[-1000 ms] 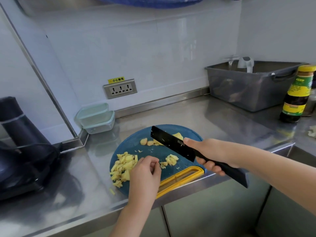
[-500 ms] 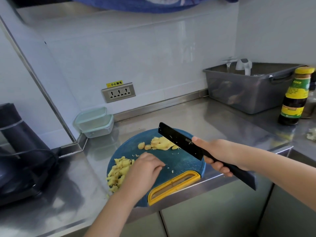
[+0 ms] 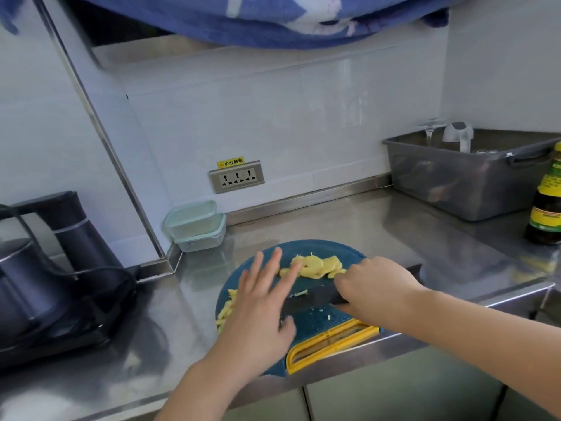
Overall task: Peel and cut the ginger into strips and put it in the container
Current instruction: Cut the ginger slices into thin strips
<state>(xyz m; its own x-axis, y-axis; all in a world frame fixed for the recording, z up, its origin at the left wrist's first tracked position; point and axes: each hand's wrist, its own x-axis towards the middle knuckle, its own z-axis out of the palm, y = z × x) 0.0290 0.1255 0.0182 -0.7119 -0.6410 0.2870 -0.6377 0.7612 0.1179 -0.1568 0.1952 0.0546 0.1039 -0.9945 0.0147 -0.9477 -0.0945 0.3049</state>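
A round blue cutting board (image 3: 346, 253) with a yellow handle lies at the counter's front edge. Peeled ginger pieces (image 3: 315, 266) sit at its far side, and cut ginger strips (image 3: 226, 311) lie at its left edge, partly hidden by my left hand. My left hand (image 3: 261, 305) hovers flat over the board with fingers spread, its fingertips near the ginger pieces. My right hand (image 3: 373, 287) grips the handle of a black knife (image 3: 309, 299), whose blade lies low across the board. Two stacked clear containers (image 3: 197, 224) with pale green rims stand against the wall behind the board.
A dark kettle (image 3: 33, 278) with its cord sits on the left. A grey plastic bin (image 3: 464, 177) holding a glass stands at the back right, with a sauce bottle (image 3: 546, 202) beside it. A wall socket (image 3: 236, 177) is above the containers. Blue cloth hangs overhead.
My right hand lowered the knife from mid-air down onto the board. My left hand opened from curled fingers near the strips and reached forward toward the ginger pieces.
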